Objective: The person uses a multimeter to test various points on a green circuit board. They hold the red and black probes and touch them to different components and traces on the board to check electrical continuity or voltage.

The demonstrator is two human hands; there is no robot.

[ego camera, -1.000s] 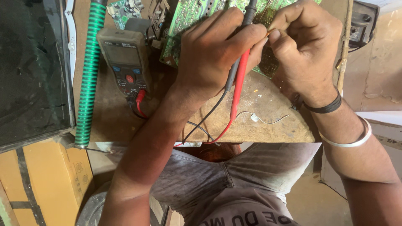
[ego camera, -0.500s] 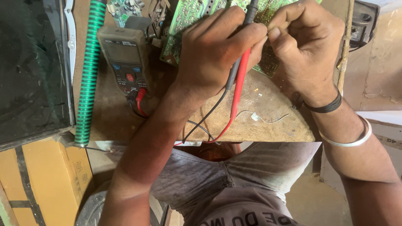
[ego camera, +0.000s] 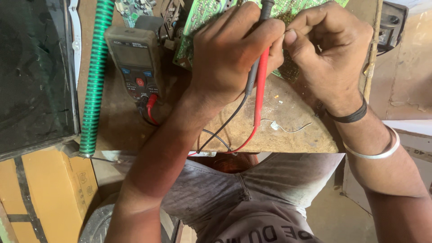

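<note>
Gripping both the red probe [ego camera: 260, 85] and black probe [ego camera: 252, 78], the left hand [ego camera: 234, 54] stays closed around them at upper centre, tips on the green circuit board [ego camera: 202, 18]. Beside it, the right hand [ego camera: 328, 49] pinches something too small to tell. Open bench [ego camera: 292, 130] runs to the lower edge. A multimeter [ego camera: 134, 63] sits upper left. Nothing has shifted.

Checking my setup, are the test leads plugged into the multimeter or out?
Plugged in: red lead and a black one enter the jacks at the multimeter base.
</note>
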